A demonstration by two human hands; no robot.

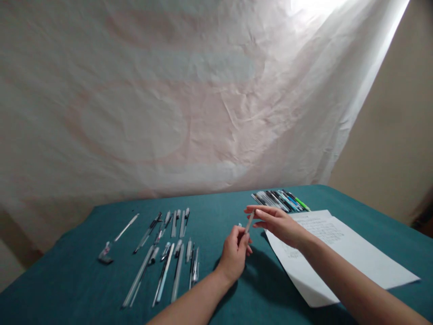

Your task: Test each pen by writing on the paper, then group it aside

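A slim, pale, see-through pen (250, 222) is held tilted above the table between my two hands. My left hand (236, 253) is closed round its lower part, thumb on top. At the pen's upper end, my right hand (279, 223) pinches it between thumb and fingertips, with the other fingers stretched out. A small light-blue tip shows just above my left hand; I cannot tell what it belongs to. To the left of my hands lie several pens taken apart, with clear barrels (178, 273), thin refills and caps (154, 255) set out in two rows.
White sheets of paper (365, 257) with handwriting lie under my right forearm. Behind them is a row of several pens (280, 201), one of them bright green (300, 202). At the far left are a white stick (126, 227) and a small dark-ended piece (105, 258). A teal cloth (67, 284) covers the table.
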